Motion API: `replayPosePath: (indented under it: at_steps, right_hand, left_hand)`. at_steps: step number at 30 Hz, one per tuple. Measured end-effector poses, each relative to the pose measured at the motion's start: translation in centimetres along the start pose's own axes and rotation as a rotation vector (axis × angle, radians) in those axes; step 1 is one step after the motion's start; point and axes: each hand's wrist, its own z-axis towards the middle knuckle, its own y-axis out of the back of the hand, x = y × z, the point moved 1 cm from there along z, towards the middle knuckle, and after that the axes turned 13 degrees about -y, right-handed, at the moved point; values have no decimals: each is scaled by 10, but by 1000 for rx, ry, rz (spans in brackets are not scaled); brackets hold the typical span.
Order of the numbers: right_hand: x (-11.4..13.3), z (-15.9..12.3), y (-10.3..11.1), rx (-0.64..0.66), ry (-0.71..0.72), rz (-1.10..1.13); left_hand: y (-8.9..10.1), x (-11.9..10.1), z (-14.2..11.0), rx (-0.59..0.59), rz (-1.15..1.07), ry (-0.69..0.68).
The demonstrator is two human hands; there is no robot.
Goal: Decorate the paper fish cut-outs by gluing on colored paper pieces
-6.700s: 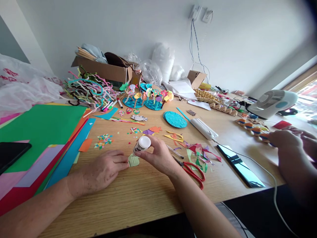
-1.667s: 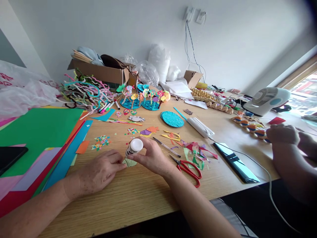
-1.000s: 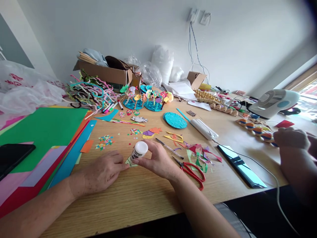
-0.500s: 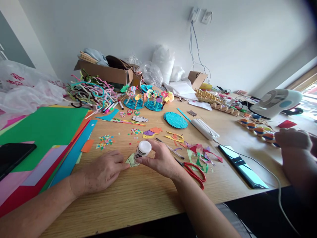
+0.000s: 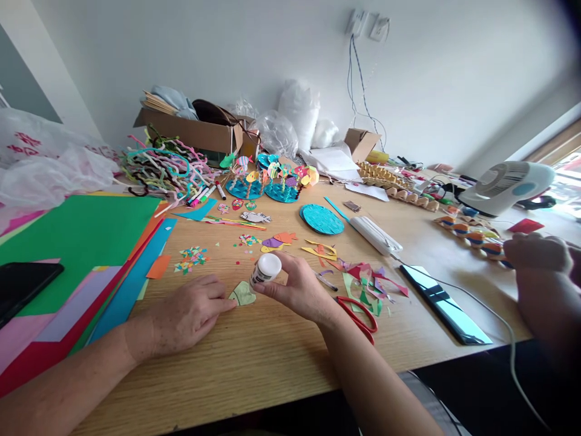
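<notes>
A glue stick (image 5: 265, 270), white with dark print, is gripped between the thumb and fingers of my right hand (image 5: 299, 290). It tilts, with its lower end down at the right edge of a pale green paper fish (image 5: 244, 294). The fish lies flat on the table and bears a dark line near its left end. At that left tip, the curled fingers of my left hand (image 5: 195, 312) pin it down. Just beyond lie purple, yellow and orange paper fish (image 5: 275, 242). Red-handled scissors (image 5: 358, 318) rest by my right wrist, partly hidden, with a pen (image 5: 327, 280) near them.
Coloured paper sheets (image 5: 82, 236) and a black phone (image 5: 27, 287) lie left, confetti (image 5: 191, 259) nearer. Blue discs (image 5: 322, 219), paper scraps (image 5: 370, 281) and another phone (image 5: 442, 303) are right. Pipe cleaners (image 5: 158, 163) lie behind. Another person's hand (image 5: 538, 254) is at far right.
My right hand has shifted the glue stick rightward across the green fish, uncovering more of it. My left hand stays on the fish's tip. The view has swung slightly.
</notes>
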Motion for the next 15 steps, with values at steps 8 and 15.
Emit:
replayPosePath:
  at_steps: [8, 15]
  right_hand:
    - [-3, 7, -5, -28, 9, -1]
    - [-4, 12, -12, -52, 36, -20]
  left_hand:
    - [0, 0, 1, -8, -4, -5]
    - [0, 0, 2, -2, -10, -8]
